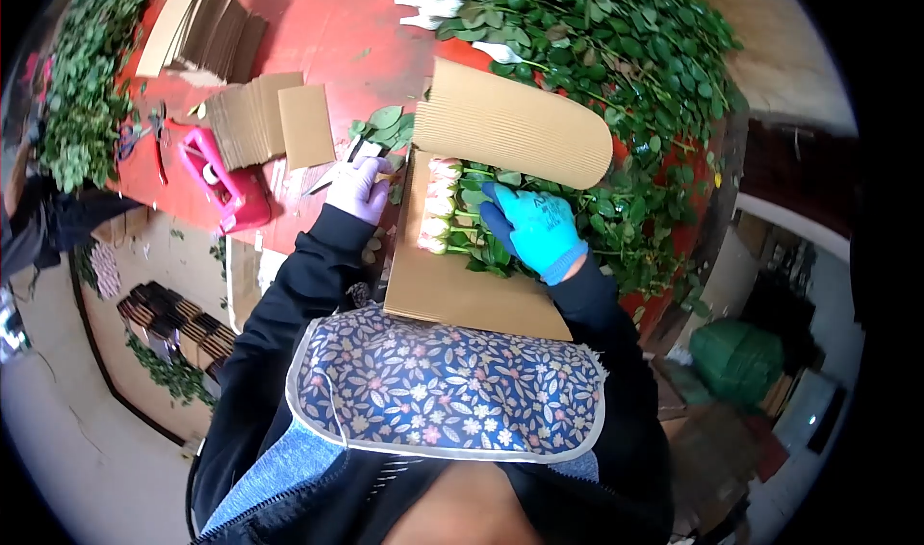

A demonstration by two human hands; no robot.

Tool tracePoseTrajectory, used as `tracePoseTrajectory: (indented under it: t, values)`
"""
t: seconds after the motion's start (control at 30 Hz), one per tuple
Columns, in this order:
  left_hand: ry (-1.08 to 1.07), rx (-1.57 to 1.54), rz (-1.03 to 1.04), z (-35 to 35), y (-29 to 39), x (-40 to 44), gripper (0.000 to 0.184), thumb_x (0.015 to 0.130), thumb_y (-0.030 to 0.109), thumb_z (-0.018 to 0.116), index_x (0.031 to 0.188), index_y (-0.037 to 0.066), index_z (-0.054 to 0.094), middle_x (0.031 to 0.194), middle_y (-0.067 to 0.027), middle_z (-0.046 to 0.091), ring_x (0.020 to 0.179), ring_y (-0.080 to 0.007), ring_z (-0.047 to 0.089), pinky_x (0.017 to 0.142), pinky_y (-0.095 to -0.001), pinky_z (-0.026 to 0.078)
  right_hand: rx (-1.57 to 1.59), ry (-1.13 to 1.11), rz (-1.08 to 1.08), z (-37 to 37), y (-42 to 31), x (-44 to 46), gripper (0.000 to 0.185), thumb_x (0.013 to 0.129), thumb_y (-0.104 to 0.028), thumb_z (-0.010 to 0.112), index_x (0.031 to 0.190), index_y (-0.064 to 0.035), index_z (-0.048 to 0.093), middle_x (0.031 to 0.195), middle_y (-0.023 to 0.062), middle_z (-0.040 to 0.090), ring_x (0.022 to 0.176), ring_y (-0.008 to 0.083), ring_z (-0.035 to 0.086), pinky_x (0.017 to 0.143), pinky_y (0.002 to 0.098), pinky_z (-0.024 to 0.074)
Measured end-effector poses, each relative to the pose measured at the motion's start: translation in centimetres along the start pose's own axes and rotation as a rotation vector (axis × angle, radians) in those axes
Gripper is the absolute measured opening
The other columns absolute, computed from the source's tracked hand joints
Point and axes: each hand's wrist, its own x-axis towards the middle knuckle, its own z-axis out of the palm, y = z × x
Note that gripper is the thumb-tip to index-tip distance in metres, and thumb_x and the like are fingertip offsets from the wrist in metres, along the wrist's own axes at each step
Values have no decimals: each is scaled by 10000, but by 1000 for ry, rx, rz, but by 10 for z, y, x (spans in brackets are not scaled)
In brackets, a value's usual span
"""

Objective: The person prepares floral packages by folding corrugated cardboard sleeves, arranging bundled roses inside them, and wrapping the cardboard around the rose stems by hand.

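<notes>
My right hand [539, 226], blue glove, is over the stems of the pink roses [439, 208]. Fingers lie forward across stems and leaves; undersides hidden, so can't tell if it's pinching anything or just resting. Rose heads sit in a column just left of that hand, on a cardboard sheet [462, 290] that runs out toward me. Stem ends not readable: hand and loose foliage [626, 228] cover them.

Just beyond the right hand: ribbed cardboard flap [520, 126], rounded at one end, hiding whatever is under it.

My left hand [362, 187], pale lilac glove, is on the other side of the rose heads, fingers bent — something small, black and white, shows at the fingertips, too small to name. Can't tell if it's gripped. Leaves [387, 125] just past it.

Left of that hand on the red bench [337, 30]: pink tool [228, 184], cardboard stack [252, 122], red-handled cutters [159, 148]. Farther left, a person in dark clothes [43, 220], mostly cut off.
</notes>
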Motion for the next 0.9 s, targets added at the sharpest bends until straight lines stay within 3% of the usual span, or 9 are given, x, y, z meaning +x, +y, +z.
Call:
tracePoseTrajectory:
  t: [0.13, 0.2, 0.33, 0.37, 0.4, 0.47, 0.53, 0.63, 0.9]
  values:
    - [-94, -102, -144, 13, -8, -14, 171, 813, 33, 608, 980, 64, 590, 806, -136, 620, 746, -337, 606, 691, -389, 494, 19, -5, 31, -3, -6, -5, 236, 871, -215, 678, 1067, -85, 662, 689, 122, 647, 606, 298, 632, 557, 414, 495]
    - [-200, -309, -287, 17, 4, -18, 101, 910, 7, 550, 1005, 38, 570, 796, -44, 613, 663, -112, 587, 611, -254, 499, 81, -48, 114, -6, -8, -4, 249, 872, -207, 677, 1087, -83, 657, 706, 130, 651, 629, 308, 637, 571, 417, 497]
    - [-293, -330, -299, 39, -7, -32, 104, 920, 9, 550, 1022, 23, 560, 782, -35, 631, 680, -124, 613, 651, -254, 523, 84, 29, 83, 0, -3, -7, 226, 895, -265, 629, 1046, -103, 671, 685, 119, 659, 596, 299, 640, 544, 422, 506]
    - [-263, -380, -334, 42, -6, -32, 125, 856, 114, 615, 967, 62, 589, 816, -167, 658, 757, -343, 655, 663, -398, 522, 86, 31, 101, 0, -4, -6, 228, 896, -264, 628, 1049, -101, 671, 694, 124, 661, 607, 306, 643, 555, 420, 508]
    - [-264, -383, -336, 42, -5, -33, 125, 856, 114, 615, 967, 62, 589, 816, -167, 658, 757, -343, 655, 663, -398, 522, 87, 34, 122, 0, -5, -6, 230, 897, -264, 628, 1051, -100, 672, 702, 128, 663, 617, 312, 645, 565, 419, 511]
    - [-311, -275, -307, 41, -1, -34, 83, 915, 31, 566, 996, 10, 570, 799, -74, 664, 663, -149, 630, 651, -275, 528, 160, 33, 130, 2, -7, -5, 220, 894, -261, 628, 1036, -98, 671, 711, 134, 662, 630, 319, 645, 580, 424, 511]
    - [-332, -257, -329, 39, 0, -32, 86, 909, 48, 577, 985, 8, 578, 791, -89, 670, 663, -158, 639, 647, -280, 528, 234, 32, 142, 2, -11, -6, 211, 891, -258, 628, 1020, -97, 671, 721, 141, 661, 643, 327, 646, 594, 430, 511]
    - [-376, -178, -356, 36, 7, -29, 105, 896, 79, 596, 971, 6, 593, 761, -107, 673, 663, -175, 654, 638, -289, 530, 336, -294, 45, 0, -18, -7, 274, 871, -339, 614, 855, -72, 673, 731, 154, 650, 669, 352, 638, 619, 463, 502]
    - [-381, -199, -385, 43, 5, -36, 147, 875, 69, 600, 997, -14, 598, 793, -120, 689, 715, -186, 691, 653, -287, 543, 299, -418, 16, 8, -14, -16, 377, 884, -414, 557, 751, -98, 714, 737, 145, 665, 662, 343, 636, 625, 450, 505]
